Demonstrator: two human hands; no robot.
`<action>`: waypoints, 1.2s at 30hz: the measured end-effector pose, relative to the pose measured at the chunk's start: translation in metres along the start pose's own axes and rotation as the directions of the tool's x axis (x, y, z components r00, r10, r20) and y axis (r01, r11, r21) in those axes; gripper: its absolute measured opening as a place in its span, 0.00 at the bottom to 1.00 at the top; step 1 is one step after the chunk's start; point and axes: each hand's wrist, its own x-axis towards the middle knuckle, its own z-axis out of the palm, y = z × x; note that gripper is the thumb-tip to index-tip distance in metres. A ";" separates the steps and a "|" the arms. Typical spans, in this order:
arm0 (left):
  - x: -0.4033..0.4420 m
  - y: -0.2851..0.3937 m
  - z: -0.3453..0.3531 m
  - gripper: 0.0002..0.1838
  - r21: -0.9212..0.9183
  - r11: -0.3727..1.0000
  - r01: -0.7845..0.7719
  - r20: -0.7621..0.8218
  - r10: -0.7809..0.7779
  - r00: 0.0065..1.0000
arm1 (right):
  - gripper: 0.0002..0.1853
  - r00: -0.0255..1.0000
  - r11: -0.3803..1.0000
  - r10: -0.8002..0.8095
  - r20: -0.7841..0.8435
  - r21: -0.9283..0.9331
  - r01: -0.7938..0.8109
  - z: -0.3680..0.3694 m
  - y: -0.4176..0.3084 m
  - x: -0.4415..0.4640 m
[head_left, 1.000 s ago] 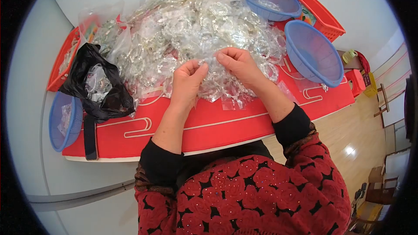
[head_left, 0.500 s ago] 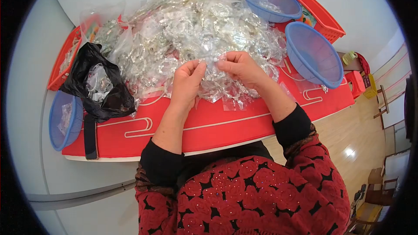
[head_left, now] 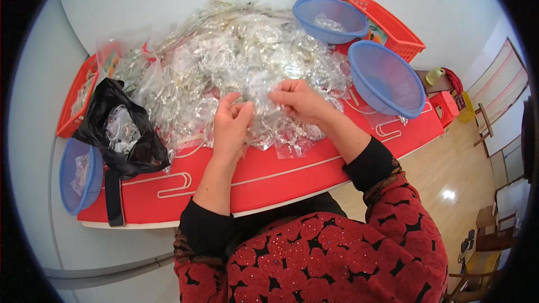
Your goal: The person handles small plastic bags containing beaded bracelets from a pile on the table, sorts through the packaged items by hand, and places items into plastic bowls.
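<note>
The left hand (head_left: 229, 130) now parts its fingers, leaving the right hand (head_left: 304, 102) alone pinching what seems a clear packet (head_left: 260, 93).

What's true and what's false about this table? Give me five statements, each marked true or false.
1. The black bag lies left of the left hand. True.
2. The tabletop is blue. False: the tabletop is red.
3. The hands are clasped together. False: the left hand and right hand are apart.
4. The pile includes clear plastic. True.
5. Blue baskets stand only on the right. False: one blue basket is at the left end.
</note>
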 end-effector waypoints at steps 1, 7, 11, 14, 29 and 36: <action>0.000 0.000 -0.001 0.22 0.005 1.000 -0.014 -0.025 0.014 1.000 | 0.07 0.997 0.997 -0.060 -0.055 -0.058 0.057 -0.009 -0.006 0.008; -0.003 0.002 0.003 0.20 0.021 1.000 0.002 -0.083 0.000 0.997 | 0.10 0.828 0.853 -0.140 -0.543 0.358 0.380 -0.096 -0.087 0.077; 0.003 -0.001 -0.004 0.18 0.038 0.999 -0.036 -0.158 0.042 0.987 | 0.08 0.865 0.944 -0.327 -0.380 -0.084 0.320 -0.071 -0.074 0.066; 0.004 -0.003 -0.005 0.19 0.025 0.998 -0.059 -0.210 0.063 0.976 | 0.09 0.908 0.871 -0.363 -0.209 -0.421 0.251 -0.023 -0.043 0.056; 0.012 -0.010 -0.015 0.11 0.034 0.989 -0.144 -0.267 0.148 0.952 | 0.18 0.791 0.187 -0.475 0.385 -0.834 0.519 0.027 -0.030 0.107; 0.011 -0.009 -0.013 0.08 0.045 0.991 -0.123 -0.269 0.131 0.954 | 0.14 0.899 -0.448 -0.108 0.425 -0.828 0.337 0.028 -0.052 0.100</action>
